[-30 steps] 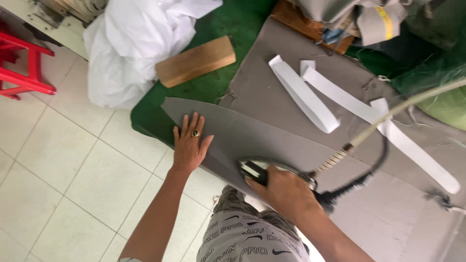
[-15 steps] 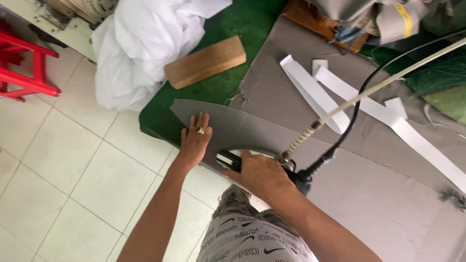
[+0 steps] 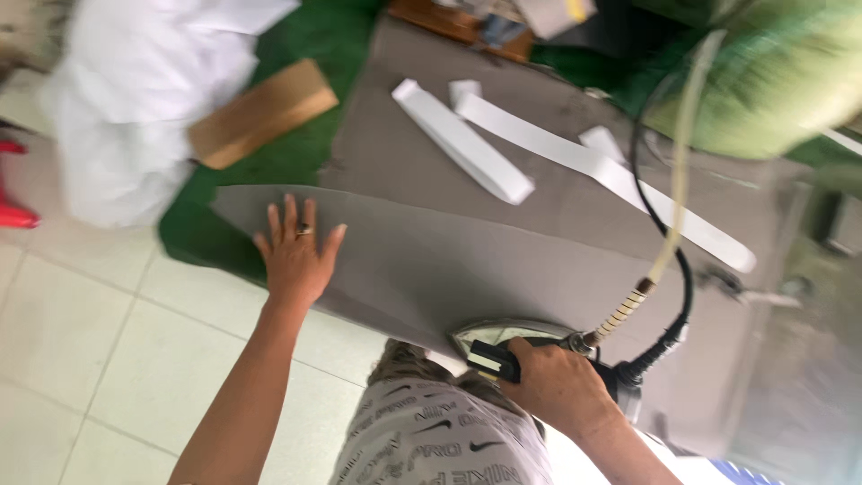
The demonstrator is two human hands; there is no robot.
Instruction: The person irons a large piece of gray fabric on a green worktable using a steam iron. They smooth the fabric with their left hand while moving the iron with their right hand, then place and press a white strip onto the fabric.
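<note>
A long grey fabric piece [image 3: 422,260] lies across the grey padded table [image 3: 404,153]. My left hand [image 3: 296,256] presses flat on the fabric's left end, fingers spread, a ring on one finger. My right hand [image 3: 557,386] grips the black handle of a steam iron [image 3: 503,341] that rests on the fabric's near edge. A black cable and a pale hose [image 3: 673,207] rise from the iron's back end toward the upper right.
White fabric strips [image 3: 467,144] lie on the table beyond the grey piece. A wooden block [image 3: 260,112] sits on green cloth [image 3: 296,162] at left, beside a white cloth heap [image 3: 144,99]. A green bundle [image 3: 781,81] is at upper right. Tiled floor lies below left.
The iron and my right hand have slid right along the fabric's near edge. My left hand stays pressed on the left end. The view has shifted and blurred.
</note>
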